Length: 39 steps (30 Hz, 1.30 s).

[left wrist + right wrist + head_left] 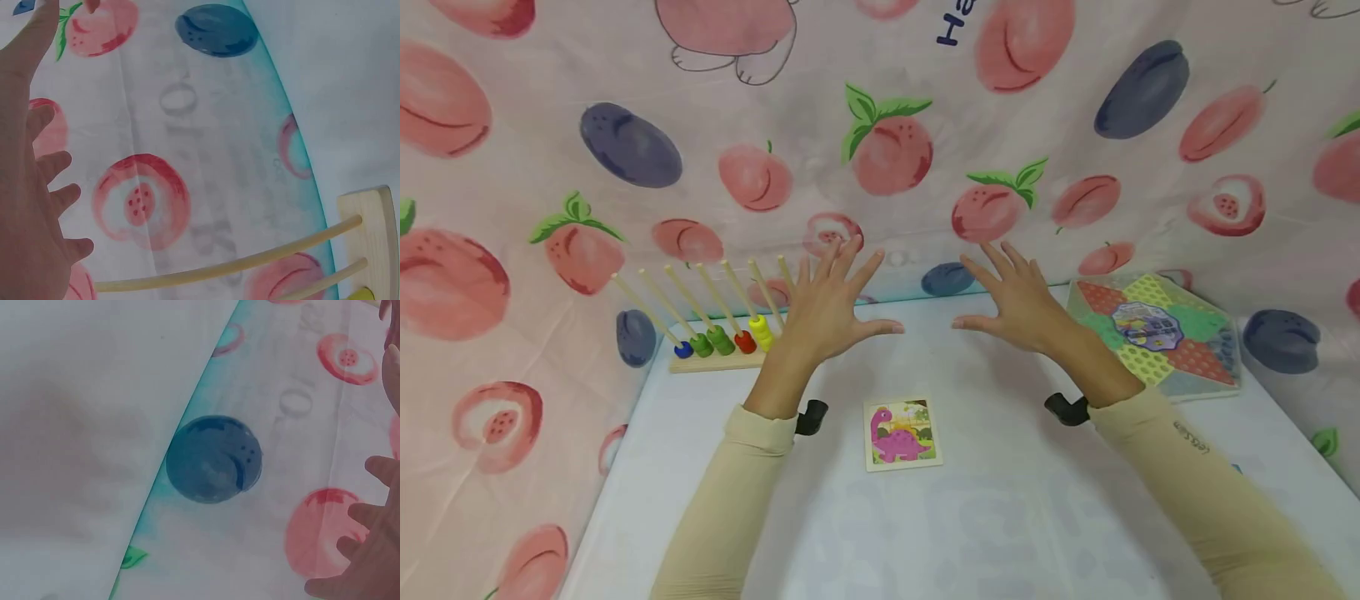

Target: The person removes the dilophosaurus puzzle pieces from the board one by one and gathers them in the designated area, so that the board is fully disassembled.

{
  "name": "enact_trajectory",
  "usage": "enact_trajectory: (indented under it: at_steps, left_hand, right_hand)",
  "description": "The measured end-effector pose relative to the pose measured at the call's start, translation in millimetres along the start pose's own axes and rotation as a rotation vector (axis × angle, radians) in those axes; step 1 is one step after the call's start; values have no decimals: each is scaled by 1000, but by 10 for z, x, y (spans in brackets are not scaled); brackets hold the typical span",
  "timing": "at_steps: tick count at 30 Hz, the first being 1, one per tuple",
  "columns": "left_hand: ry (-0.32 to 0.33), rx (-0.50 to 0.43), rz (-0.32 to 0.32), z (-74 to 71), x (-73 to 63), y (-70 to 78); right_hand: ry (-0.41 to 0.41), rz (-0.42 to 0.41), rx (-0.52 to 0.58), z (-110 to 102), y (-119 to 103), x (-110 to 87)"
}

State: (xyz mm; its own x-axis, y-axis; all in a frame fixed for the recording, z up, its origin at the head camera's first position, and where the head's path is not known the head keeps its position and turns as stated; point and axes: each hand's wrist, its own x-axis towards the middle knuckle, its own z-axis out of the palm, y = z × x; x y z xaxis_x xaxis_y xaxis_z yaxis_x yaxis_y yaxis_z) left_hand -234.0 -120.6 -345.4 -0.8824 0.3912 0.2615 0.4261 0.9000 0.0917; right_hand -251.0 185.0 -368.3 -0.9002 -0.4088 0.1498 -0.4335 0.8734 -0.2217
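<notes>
Both hands are raised above the white table with fingers spread, holding nothing. My left hand [827, 312] is in front of the right end of a wooden peg abacus [718, 362], hiding part of it. Blue, green, red and yellow beads sit low on its upright pegs. My right hand [1018, 304] is left of a flat patterned box [1153, 333]. Between the forearms lies a small square dinosaur puzzle [902, 433], a pink dinosaur on a pale frame. In the left wrist view, the abacus base [369, 231] shows at lower right.
A fruit-print cloth [895, 225] hangs behind the table and down its left side. The white table top [985, 500] reaches to the cloth. A black strap piece [811, 418] is on the left wrist, another [1066, 409] on the right. A small blue item peeks out near the right sleeve.
</notes>
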Motion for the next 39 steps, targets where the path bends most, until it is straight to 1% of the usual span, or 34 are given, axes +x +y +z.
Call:
enact_trajectory:
  at_steps: [4,8,13,16,19,24,29,34,39]
  left_hand:
    - [42,-10,15,-25,-74,18]
    - [86,-34,20,-20,-209,18]
    - [121,-37,24,30,-431,21]
    - [128,-61,8,66,-576,28]
    - [122,-101,-21,108,-729,38]
    - [81,-163,-61,211,-973,63]
    - [17,-221,-118,378,-1211,103]
    - [-98,-290,-168,569,-1419,167]
    - [-187,-365,-181,750,-1607,233]
  right_hand:
    - [13,-33,24,20,-73,-48]
    - [13,-75,81,54,-153,-113]
    - [2,-98,176,159,-265,-212]
    - [-18,-117,234,228,-338,-255]
    - [-49,-133,287,302,-414,-292]
    - [-111,-132,362,468,-516,-355]
    - [-156,-165,398,652,-602,-393]
    - [-193,-202,447,841,-665,-421]
    - [-271,-226,463,1037,-700,-386]
